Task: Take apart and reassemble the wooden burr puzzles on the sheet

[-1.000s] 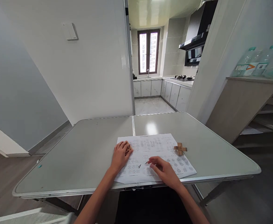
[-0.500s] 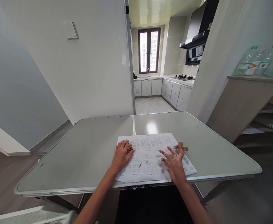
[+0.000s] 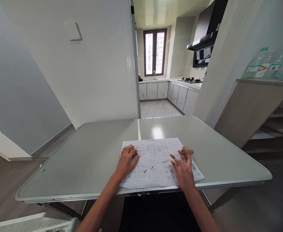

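Note:
My left hand (image 3: 127, 161) rests on the left side of a printed white paper sheet (image 3: 153, 175). Its fingers arch over a small brown wooden piece (image 3: 134, 153), mostly hidden under them, and the thumb lies apart on the sheet. Over the sheet's right part, my right hand (image 3: 185, 170) has its fingers spread and bent. The fingertips of that hand are at brown wooden pieces (image 3: 187, 150) by the paper's right edge; whether they touch is hard to tell. Small drawings and text cover the sheet, with two dark marks near its middle.
A grey-green folding table (image 3: 88, 164) with a metal rim carries the sheet. A small teal bit (image 3: 42, 170) lies near its left edge. Clear plastic bottles (image 3: 258, 62) stand on a wooden shelf unit (image 3: 247, 106) at the right. Behind the table, a doorway opens onto a kitchen.
My right hand has shifted slightly right, its fingers drawing closer together near the wooden pieces, which appear moved slightly left. My left hand and the sheet look unchanged.

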Demonstrator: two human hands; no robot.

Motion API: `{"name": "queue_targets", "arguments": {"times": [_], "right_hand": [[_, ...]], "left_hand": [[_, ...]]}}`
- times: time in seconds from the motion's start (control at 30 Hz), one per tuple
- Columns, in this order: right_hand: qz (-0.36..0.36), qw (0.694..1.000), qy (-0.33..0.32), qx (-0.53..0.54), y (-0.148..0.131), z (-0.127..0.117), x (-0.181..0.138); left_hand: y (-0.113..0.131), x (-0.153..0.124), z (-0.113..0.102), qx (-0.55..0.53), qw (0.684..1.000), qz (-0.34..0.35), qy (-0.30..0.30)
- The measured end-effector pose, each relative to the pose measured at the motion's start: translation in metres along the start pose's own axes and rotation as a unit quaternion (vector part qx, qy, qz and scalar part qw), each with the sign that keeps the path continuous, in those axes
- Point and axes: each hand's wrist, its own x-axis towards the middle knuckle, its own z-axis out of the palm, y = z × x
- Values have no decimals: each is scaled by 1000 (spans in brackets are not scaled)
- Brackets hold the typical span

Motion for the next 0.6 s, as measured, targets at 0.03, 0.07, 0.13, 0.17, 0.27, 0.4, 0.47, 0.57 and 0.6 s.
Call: {"name": "queue_targets", "arguments": {"times": [0.03,0.07,0.13,0.17,0.27,0.4,0.47,0.57,0.6], "right_hand": [[-2,1000,1,-5,0,1,0],[-4,1000,1,-11,-1,1,-1],[-12,1000,-2,-26,-1,3,-2],[-16,999,-7,-35,-2,4,-3],[-35,996,-26,-73,-1,9,-7],[-62,984,-69,-151,1,13,-9],[-67,975,-96,-188,1,14,-10],[-60,960,-145,-232,-1,16,-12],[-57,956,-162,-240,-2,16,-12]], "left_hand": [[0,0,0,-1,1000,0,0],[0,0,0,-1,1000,1,0],[0,0,0,-1,1000,3,0],[0,0,0,-2,1000,4,0],[0,0,0,-3,1000,8,-2],[1,0,-1,-5,1000,21,-9],[2,0,-1,-7,999,28,-14],[6,0,-3,-9,999,37,-18],[8,0,-4,-11,999,40,-20]]}}
